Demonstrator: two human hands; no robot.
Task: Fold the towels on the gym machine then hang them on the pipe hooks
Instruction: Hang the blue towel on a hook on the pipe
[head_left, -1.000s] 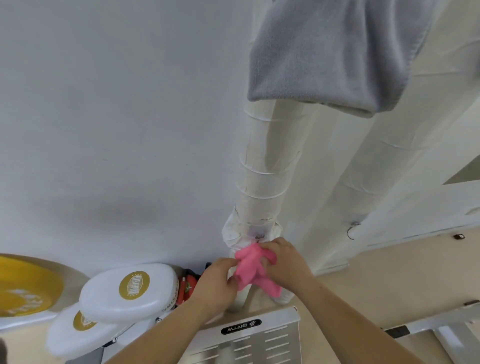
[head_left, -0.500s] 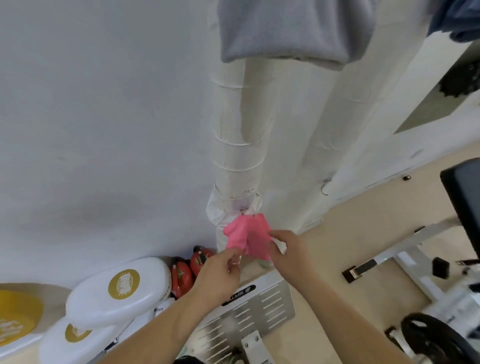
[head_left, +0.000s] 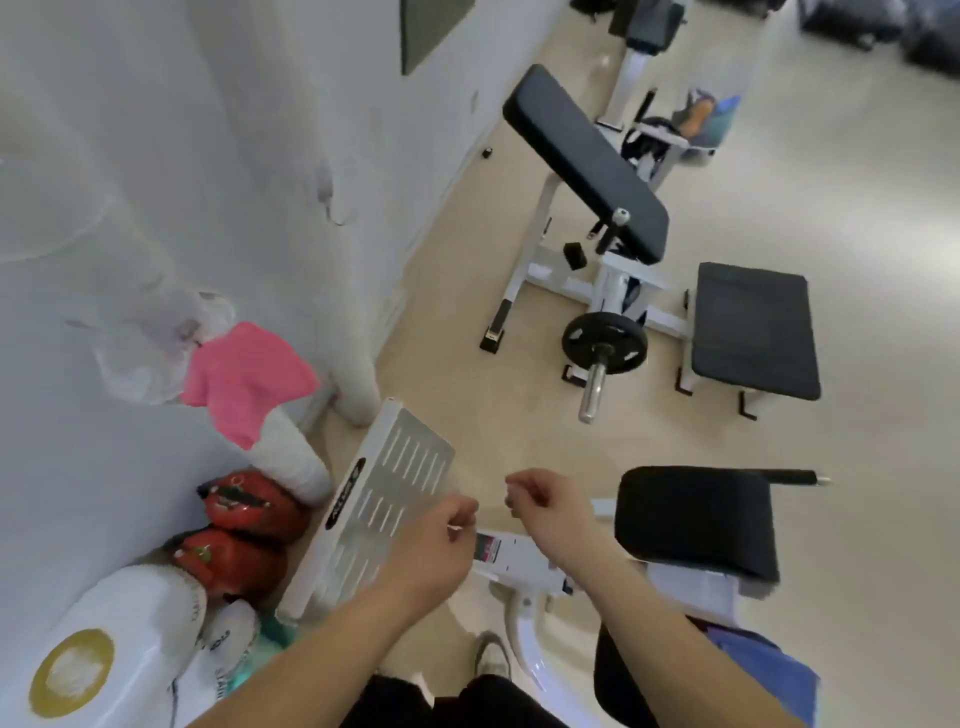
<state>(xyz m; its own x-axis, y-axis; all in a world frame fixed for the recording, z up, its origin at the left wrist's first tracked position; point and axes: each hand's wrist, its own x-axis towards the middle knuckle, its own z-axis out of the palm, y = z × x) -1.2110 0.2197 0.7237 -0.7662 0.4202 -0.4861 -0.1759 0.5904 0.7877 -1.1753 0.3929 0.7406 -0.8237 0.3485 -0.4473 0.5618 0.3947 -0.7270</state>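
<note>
Left hand (head_left: 441, 540), right hand (head_left: 545, 504) loose; pink towel (head_left: 244, 379) hangs (bunched).

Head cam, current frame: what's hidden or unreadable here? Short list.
Hook under the pink towel: head view, covered by the cloth itself.
Left hand: head view, fingers curl away from the camera, so whether it holds anything is unclear.
Blue cloth: head view, partly behind the right forearm and cut by the bottom edge; folded or not, cannot tell.
Machine label: head view, too small and blurred to read.
</note>
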